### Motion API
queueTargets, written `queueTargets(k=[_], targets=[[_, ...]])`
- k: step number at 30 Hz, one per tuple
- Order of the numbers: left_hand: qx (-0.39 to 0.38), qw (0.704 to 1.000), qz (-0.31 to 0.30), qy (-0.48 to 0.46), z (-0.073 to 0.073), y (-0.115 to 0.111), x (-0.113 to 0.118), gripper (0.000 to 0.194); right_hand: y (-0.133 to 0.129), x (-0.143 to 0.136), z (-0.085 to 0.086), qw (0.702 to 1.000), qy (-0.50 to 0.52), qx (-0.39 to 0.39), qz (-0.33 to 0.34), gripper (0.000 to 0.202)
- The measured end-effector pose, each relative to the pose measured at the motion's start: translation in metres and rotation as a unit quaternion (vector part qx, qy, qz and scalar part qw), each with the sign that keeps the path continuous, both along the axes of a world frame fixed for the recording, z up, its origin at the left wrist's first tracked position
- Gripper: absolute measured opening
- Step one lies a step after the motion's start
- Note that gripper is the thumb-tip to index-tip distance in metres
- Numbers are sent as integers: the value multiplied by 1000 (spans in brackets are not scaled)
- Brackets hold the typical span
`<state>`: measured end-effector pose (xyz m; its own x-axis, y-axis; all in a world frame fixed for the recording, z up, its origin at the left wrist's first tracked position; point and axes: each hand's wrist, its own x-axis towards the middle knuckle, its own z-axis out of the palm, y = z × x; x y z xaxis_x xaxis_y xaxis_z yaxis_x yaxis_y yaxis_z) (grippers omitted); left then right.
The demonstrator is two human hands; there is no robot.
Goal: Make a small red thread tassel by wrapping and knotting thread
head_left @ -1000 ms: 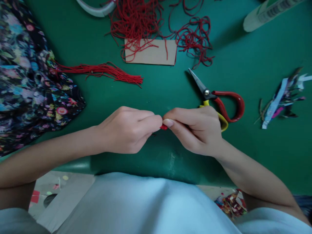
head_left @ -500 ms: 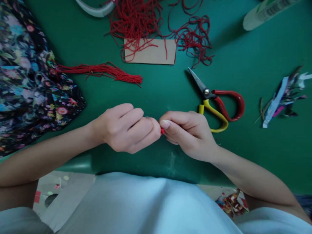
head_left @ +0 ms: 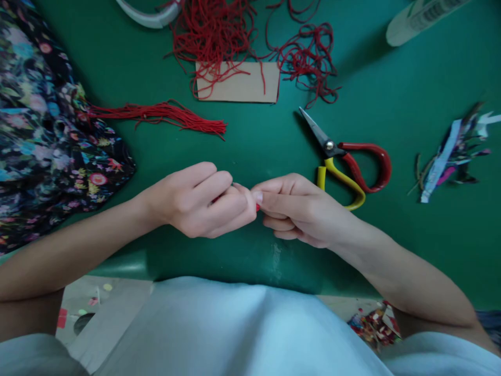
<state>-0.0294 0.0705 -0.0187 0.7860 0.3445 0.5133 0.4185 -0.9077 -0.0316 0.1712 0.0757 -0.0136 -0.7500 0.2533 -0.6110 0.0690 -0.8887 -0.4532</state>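
Left hand [head_left: 209, 201] closed on small red piece [head_left: 257, 207]; right hand [head_left: 299, 209] pinching at it, fingertips together; scissors [head_left: 329, 147] just beyond.

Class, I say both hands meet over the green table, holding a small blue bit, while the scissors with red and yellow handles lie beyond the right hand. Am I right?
Only the colour is wrong: the head view shows that the small bit held where the left hand and right hand meet is red, not blue. The rest stands.
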Motion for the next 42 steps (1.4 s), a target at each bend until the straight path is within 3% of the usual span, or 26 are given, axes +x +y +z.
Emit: queueTargets(k=[5, 8, 10, 12, 14, 17, 22, 27, 30, 35, 42], targets=[[-157, 987, 33, -34, -10, -3, -1, 28, -7, -4, 1, 998, -28, -2, -57, 31], [-180, 980, 56, -69, -21, -9, 0, 24, -12, -5, 3, 986, -79, 134, -65, 31], [-179, 978, 81, -70, -26, -14, 1, 20, -13, -4, 5, 939, -134, 311, -59, 29], [-200, 971, 101, -84, -27, -19, 4, 17, -14, -2, 7, 849, -180, 494, -46, 25], [-259, 954, 101, -116, -26, -22, 7, 14, -14, 0, 7, 761, -201, 617, -26, 23], [-367, 912, 78, -165, -20, -23, 8, 10, -13, 3, 5, 687, -212, 695, 1, 21], [-437, 879, 49, -188, -16, -19, 7, 21, -13, 5, -2, 634, -213, 743, 17, 22], [-424, 889, 58, -162, -18, -19, 8, 20, -15, 7, -10, 625, -207, 752, 31, 28], [-416, 897, 56, -140, -19, -18, 7, 26, -15, 8, -12, 650, -218, 726, 48, 30], [-409, 901, 47, -134, -17, -16, 5, 24, -13, 6, -7, 714, -202, 670, 8, 28], [-336, 931, 83, -119, -17, -19, 6, 25, -7, 4, 3, 739, -175, 650, 7, 24]])
